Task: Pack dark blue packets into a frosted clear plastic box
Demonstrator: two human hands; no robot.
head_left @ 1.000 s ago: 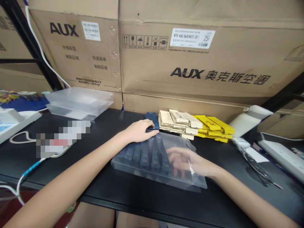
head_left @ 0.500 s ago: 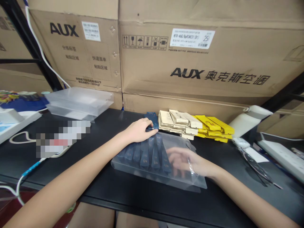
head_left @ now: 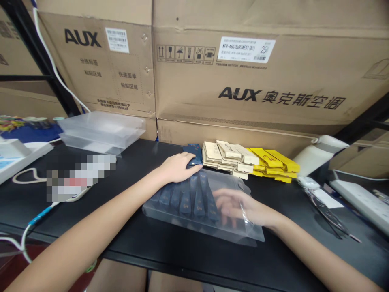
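A translucent plastic pouch [head_left: 182,219] lies on the black tabletop with several dark blue packets [head_left: 199,198] fanned out side by side inside it. Across its far edge rests my left hand [head_left: 179,167], palm down. The left thumb and fingers are apart, and the fingertips reach onto more dark blue packets [head_left: 194,150] behind the pouch. My right hand [head_left: 235,206] is inside the pouch, having entered at its right end. Its loosely bent fingers are apart beside the rightmost packet, seen hazily through the plastic, with nothing visible in them.
Cream packets [head_left: 214,156] and yellow packets [head_left: 270,159] are stacked behind the pouch. Farther right are a white bottle [head_left: 319,156], glasses [head_left: 325,211] and a power strip [head_left: 361,202]. A clear plastic tray [head_left: 100,129] and a cabled, pixelated object [head_left: 82,178] lie left. Large cartons [head_left: 258,81] stand behind.
Hardly anything differs. The fingers of my left hand have shifted slightly over the dark blue packets at the back; the pouch and my right hand stay in place.
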